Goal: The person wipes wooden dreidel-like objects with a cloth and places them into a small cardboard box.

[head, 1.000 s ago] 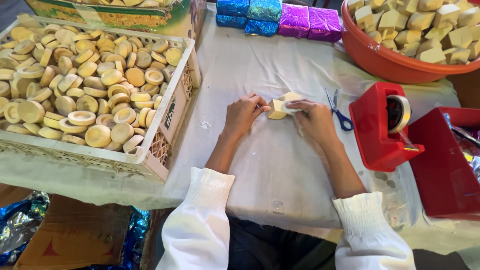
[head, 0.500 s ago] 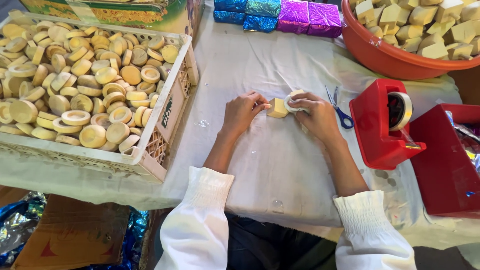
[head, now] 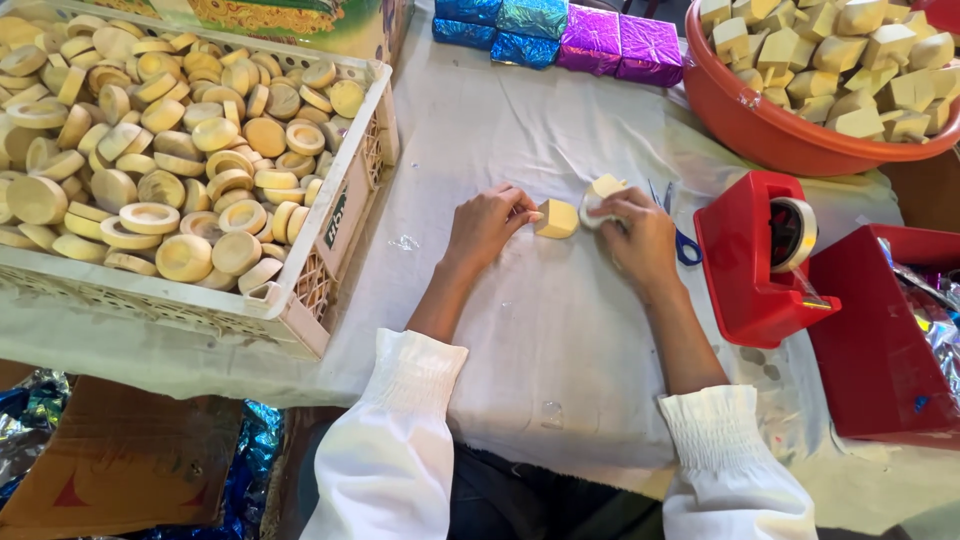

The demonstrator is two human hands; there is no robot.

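Two pale yellow blocks: squarish one (head: 557, 218) at left hand (head: 485, 222) fingertips, rounder one (head: 603, 190) in right hand (head: 637, 235) closed grip.

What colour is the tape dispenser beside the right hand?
The tape dispenser is bright red, seen clearly in the head view.

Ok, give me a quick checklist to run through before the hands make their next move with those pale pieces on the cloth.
1. Left hand touching the pale block with its fingertips: ok.
2. Right hand holding the round pale piece: ok.
3. Block and round piece fitted together: cannot tell.
4. Blue-handled scissors free to pick up: not ok, partly under the right hand.
5. Red tape dispenser loaded with a roll, beside the right hand: ok.
6. White cloth bare in front of the hands: ok.
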